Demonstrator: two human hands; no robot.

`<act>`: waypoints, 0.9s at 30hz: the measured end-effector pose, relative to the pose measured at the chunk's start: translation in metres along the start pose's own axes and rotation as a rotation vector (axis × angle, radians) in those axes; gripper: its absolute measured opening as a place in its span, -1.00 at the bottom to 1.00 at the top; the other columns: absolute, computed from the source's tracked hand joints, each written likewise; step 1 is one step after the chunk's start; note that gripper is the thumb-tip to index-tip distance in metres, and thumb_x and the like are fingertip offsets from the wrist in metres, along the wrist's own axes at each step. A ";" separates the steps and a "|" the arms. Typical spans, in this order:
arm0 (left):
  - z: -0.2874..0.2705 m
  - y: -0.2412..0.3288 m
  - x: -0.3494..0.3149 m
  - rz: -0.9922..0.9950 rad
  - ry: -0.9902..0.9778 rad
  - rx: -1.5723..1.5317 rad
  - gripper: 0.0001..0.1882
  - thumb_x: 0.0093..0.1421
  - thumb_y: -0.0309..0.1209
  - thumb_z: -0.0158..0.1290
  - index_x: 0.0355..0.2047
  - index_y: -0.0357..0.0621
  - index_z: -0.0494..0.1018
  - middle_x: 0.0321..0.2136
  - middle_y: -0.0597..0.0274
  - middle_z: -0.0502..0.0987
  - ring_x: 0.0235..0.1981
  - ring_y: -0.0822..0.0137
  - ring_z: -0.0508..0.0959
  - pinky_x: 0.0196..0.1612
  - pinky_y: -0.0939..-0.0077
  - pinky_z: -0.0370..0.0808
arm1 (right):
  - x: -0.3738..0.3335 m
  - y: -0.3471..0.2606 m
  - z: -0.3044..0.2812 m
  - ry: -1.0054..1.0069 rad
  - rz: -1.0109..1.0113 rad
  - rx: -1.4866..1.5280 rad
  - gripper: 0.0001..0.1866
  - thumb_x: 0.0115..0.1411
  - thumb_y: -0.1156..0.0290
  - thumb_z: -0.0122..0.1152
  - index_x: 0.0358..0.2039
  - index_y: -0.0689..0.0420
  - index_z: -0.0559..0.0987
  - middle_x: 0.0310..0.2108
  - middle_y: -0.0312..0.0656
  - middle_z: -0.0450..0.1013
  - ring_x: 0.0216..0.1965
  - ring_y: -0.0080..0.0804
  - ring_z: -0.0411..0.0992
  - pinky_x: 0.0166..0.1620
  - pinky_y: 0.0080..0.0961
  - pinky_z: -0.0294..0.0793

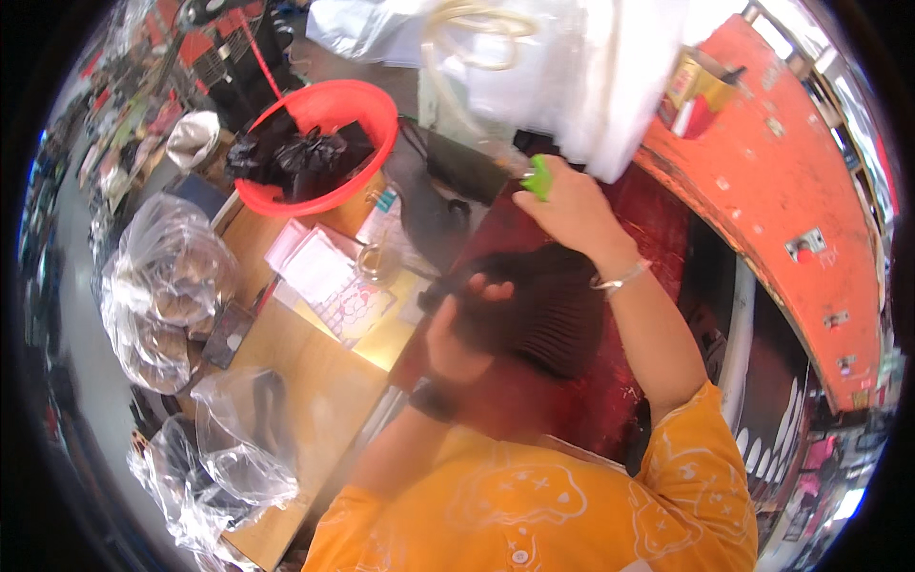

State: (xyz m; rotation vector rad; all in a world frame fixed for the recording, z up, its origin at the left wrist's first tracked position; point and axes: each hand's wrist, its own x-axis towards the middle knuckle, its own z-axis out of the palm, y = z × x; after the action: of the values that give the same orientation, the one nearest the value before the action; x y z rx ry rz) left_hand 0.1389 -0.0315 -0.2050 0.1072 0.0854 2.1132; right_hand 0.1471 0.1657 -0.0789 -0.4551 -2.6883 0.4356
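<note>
Dark ribbed cloth point(558, 310) is grasped by the left hand point(462, 348) over a dark red tabletop point(610, 396), close in front of the torso. A green-handled tool point(540, 178) is gripped by the right hand point(577, 214), beyond the cloth. The far side of the work area is crowded by white plastic sheeting point(600, 86) and a coil of clear tubing point(481, 33). The right side is bounded by an orange panel point(801, 157), on which a yellow-and-red box point(703, 88) is set. On the left, a wooden desk point(315, 405) is partly covered by papers point(319, 272), a tape roll point(375, 261), a dark flat case point(229, 336) and clear plastic bags point(167, 267). Black plastic bags point(310, 162) are held in a red basin point(348, 95) at the desk's far end.

Pink line drawing is seen on one paper, but its small print cannot be read; the box's lettering is likewise too small. Pale outline figures are printed on the orange shirt point(515, 505).

The left hand and the cloth are blurred, and some fingers are hidden by the fabric. Most of the tool is covered by the right hand, so its exact kind cannot be told.
</note>
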 end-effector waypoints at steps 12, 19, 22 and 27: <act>0.002 0.016 -0.012 -0.159 0.150 -0.210 -0.60 0.27 -0.40 -0.24 0.11 -0.23 0.19 0.06 0.01 0.31 0.14 0.19 0.28 0.22 0.23 0.17 | -0.064 -0.037 -0.029 0.078 -0.003 -0.252 -0.43 0.01 0.29 0.26 0.03 0.20 0.37 0.02 0.04 0.32 0.02 -0.03 0.31 0.06 -0.28 0.30; -0.002 0.062 -0.043 -0.457 0.240 0.353 -0.57 0.21 -0.39 -0.02 0.06 -0.26 0.25 -0.06 0.21 0.39 -0.03 0.37 0.37 0.06 0.51 0.28 | 0.033 -0.026 0.058 -0.370 -0.019 0.125 -0.68 0.09 0.46 0.11 -0.11 0.23 0.48 -0.15 -0.04 0.45 -0.11 -0.18 0.42 -0.05 -0.42 0.38; 0.000 0.118 -0.059 -0.589 0.311 0.509 -0.68 0.21 -0.54 -0.06 -0.01 -0.26 0.38 -0.04 0.19 0.41 -0.05 0.44 0.40 -0.01 0.58 0.36 | 0.029 -0.006 0.064 -0.316 0.020 0.082 -0.69 0.10 0.47 0.11 -0.11 0.22 0.48 -0.16 -0.06 0.45 -0.13 -0.21 0.42 -0.07 -0.43 0.39; 0.002 0.203 0.022 -0.512 -0.085 1.432 -0.71 0.18 -0.47 0.03 -0.08 -0.26 0.44 -0.28 0.22 0.55 -0.26 0.50 0.50 -0.17 0.59 0.46 | -0.009 -0.009 0.030 -0.161 0.205 0.253 -0.72 0.08 0.56 0.10 -0.15 0.22 0.50 -0.21 -0.13 0.47 -0.13 -0.31 0.43 -0.07 -0.48 0.38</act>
State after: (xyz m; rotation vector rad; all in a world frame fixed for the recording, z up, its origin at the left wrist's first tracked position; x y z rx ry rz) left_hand -0.0449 -0.1180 -0.1810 0.8956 1.3877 1.1740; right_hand 0.1408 0.1472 -0.1049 -0.6473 -2.6958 0.8934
